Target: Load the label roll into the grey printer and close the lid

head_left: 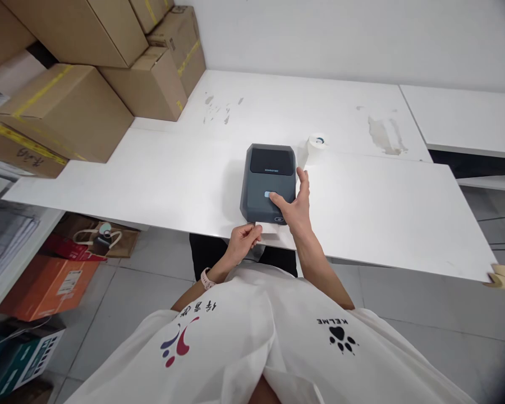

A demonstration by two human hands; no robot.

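A dark grey label printer [258, 185] sits near the front edge of the white table, its black window panel facing up. White label paper [268, 228] sticks out from its front side. My left hand [243, 242] pinches the left end of that paper between thumb and fingers. My right hand [298, 205] lies along the printer's right side, thumb on the pale button on top and the other fingers stretched toward the back. Just behind, to the right, stands a roll of white label paper [316, 143], with a strip running toward the printer.
Cardboard boxes [67, 106] are stacked at the back left of the white table [382, 213]. A beige corner guard [503, 277] covers the table's front right corner. On the floor at left are an orange box [46, 286] and other packages.
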